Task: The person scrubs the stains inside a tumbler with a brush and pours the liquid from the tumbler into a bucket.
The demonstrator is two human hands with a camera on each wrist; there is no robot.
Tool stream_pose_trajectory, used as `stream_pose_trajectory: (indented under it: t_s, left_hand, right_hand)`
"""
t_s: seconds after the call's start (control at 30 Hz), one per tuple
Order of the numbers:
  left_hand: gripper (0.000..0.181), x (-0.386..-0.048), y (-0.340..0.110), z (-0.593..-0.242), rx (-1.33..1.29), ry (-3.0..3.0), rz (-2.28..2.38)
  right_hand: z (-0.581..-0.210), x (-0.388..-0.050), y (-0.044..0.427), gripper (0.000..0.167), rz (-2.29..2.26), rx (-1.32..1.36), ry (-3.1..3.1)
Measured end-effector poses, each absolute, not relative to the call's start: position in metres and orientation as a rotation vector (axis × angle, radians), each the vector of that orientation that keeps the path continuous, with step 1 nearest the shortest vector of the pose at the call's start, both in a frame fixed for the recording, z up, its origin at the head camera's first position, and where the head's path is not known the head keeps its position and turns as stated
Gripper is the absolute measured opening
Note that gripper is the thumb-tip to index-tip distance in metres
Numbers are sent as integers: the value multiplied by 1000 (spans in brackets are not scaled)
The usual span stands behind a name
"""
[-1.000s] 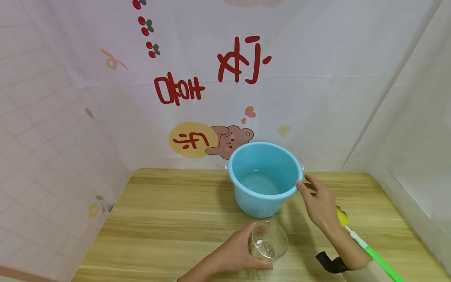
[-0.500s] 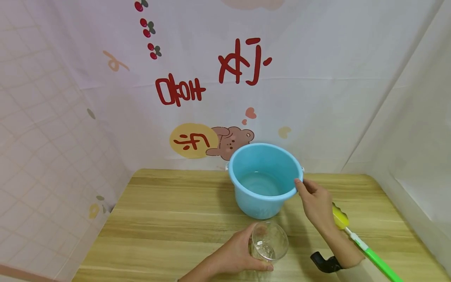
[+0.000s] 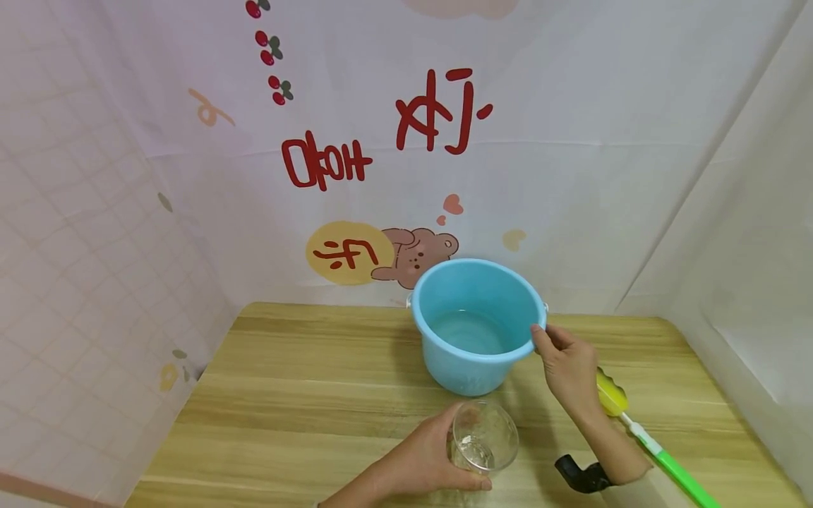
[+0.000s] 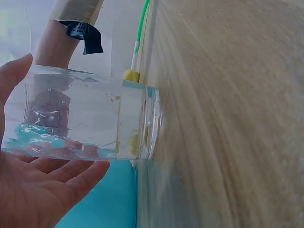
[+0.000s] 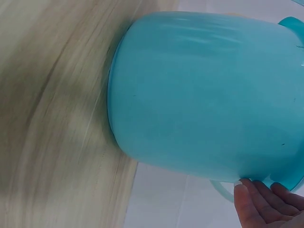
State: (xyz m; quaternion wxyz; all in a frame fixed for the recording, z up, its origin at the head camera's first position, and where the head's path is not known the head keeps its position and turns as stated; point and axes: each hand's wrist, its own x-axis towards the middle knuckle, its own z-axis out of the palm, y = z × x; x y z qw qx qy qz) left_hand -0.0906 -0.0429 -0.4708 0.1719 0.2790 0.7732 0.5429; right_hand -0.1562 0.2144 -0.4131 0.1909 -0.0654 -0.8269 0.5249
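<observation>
The head view is bright and even, with soft light that seems to fall from above. Faint, soft-edged shadows spread over the table (image 3: pixel 286 395) on both sides of the bucket (image 3: pixel 470 374), one of them just beside the grip of the right hand (image 3: pixel 571 363). A small glint sits on the water (image 3: pixel 470 333), and broken highlights mark the cup (image 3: pixel 485 434) inside the grip of the left hand (image 3: pixel 425 451). Well beyond both grips, the wall (image 3: pixel 571 141) is pale. Both wrist views are dimmer; near the left grip the wood looks soft and grainy, and pale sheen streaks the bucket, apart from the right grip.
</observation>
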Motion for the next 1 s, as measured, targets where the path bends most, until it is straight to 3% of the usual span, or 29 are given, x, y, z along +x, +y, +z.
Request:
stream_pose_trajectory:
  t_s: [1.0]
  left_hand:
    - [85, -98, -50, -469, 762, 2186, 1556]
  right_hand:
    - [-410, -156, 214, 44, 1514, -161, -2335]
